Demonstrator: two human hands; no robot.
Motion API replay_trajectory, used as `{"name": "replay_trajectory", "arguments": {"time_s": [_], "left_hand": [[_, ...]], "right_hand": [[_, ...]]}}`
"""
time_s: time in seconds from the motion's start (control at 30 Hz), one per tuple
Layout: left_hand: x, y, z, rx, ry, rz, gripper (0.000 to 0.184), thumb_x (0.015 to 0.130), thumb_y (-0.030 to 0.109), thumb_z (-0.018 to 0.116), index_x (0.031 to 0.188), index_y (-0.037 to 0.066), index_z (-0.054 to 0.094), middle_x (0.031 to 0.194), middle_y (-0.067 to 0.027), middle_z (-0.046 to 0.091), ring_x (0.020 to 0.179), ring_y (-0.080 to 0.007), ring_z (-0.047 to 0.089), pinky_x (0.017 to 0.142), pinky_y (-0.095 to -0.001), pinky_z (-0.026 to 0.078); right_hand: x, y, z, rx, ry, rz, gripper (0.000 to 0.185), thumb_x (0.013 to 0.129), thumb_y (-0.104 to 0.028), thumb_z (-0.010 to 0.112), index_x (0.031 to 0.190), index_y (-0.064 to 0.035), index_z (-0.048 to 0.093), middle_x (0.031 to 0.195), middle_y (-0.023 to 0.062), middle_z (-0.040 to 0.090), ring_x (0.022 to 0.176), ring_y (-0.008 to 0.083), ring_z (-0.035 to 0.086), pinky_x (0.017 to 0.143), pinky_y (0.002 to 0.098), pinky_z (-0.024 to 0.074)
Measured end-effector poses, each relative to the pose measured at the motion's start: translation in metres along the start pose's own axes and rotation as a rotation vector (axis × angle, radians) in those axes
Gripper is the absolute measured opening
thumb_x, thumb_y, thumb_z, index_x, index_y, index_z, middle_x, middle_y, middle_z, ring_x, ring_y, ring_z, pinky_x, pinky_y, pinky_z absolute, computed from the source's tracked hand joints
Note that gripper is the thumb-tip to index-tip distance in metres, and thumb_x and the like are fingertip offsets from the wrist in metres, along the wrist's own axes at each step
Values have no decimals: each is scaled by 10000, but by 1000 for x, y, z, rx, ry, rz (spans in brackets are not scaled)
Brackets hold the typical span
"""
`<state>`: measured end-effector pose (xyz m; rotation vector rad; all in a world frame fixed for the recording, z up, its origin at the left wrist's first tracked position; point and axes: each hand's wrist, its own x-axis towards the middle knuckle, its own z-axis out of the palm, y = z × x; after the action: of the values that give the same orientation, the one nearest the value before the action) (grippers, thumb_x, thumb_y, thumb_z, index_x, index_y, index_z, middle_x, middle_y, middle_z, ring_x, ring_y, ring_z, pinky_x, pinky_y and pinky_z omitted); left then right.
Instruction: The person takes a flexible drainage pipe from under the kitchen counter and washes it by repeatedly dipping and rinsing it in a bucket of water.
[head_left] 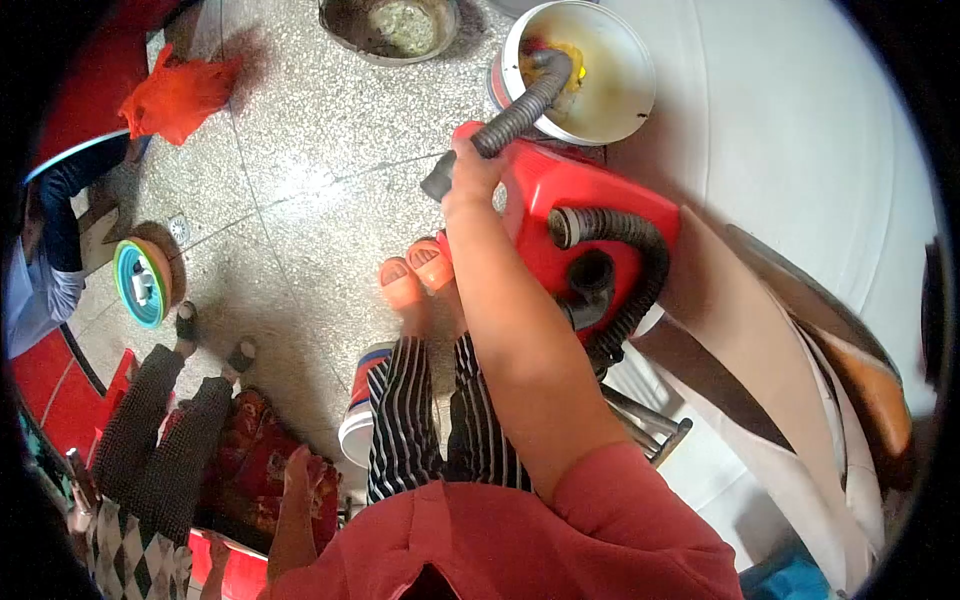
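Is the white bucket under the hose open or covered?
Open: no lid covers the white bucket; its stained inside shows, and the gray hose reaches over its rim.

From the right hand [474,180] I see a wide way to the left, over the speckled floor [320,225], until the stacked basins [163,266]. To the right, the red machine [590,190] blocks me; ahead, the white bucket [622,82], with the grey hose [522,115] across its rim, stands in the way.

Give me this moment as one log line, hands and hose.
right hand: gripping hose | hose: curved end over mouth of white bucket | left hand: away from hose, grip unclear | beside bucket: red box
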<state>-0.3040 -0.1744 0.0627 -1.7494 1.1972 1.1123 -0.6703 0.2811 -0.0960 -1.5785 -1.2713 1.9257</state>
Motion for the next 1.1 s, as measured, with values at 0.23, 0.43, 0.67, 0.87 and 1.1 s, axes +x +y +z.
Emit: {"name": "replay_trajectory", "arguments": {"time_s": [0.23, 0.43, 0.67, 0.87, 1.1], "left_hand": [[10, -8, 5, 102, -17, 14, 443, 875, 230, 486, 1287, 132, 358, 792, -75, 573, 642, -215, 587, 576, -351, 499], [25, -5, -9, 105, 12, 30, 411, 863, 272, 526, 1232, 135, 407, 787, -71, 595, 601, -209, 599, 495, -314, 491], [26, 5, -4, 160, 1, 20, 430, 850, 297, 550, 1222, 126, 419, 858, -73, 596, 689, -198, 604, 592, -327, 518], [9, 10, 5, 149, -53, 97, 423, 836, 295, 564, 1198, 114, 441, 877, -77, 596, 727, -202, 592, 662, -347, 519], [23, 1, -3, 87, 43, 66, 350, 848, 237, 514, 1173, 117, 462, 751, -50, 586, 581, -185, 576, 491, -321, 486]], "right_hand": [[4, -5, -8, 174, -25, 320, 519, 677, -8, 658, 1142, -46, 432, 963, 73, 526, 860, 223, 527, 752, 382, 447], [-25, -8, -11, -236, 103, 230, 369, 640, -49, 677, 976, -25, 526, 859, 71, 558, 742, 210, 546, 645, 363, 457], [-9, -1, -26, -237, 40, 63, 385, 643, -48, 665, 988, -33, 497, 844, 61, 541, 724, 194, 527, 649, 356, 448], [-3, -6, -30, -188, 30, 113, 397, 620, -17, 650, 973, -46, 471, 810, 45, 515, 718, 175, 507, 646, 333, 434], [-7, 30, -17, -121, 166, 23, 452, 658, -57, 666, 1067, -28, 477, 932, 96, 542, 814, 216, 524, 711, 365, 443]]}}
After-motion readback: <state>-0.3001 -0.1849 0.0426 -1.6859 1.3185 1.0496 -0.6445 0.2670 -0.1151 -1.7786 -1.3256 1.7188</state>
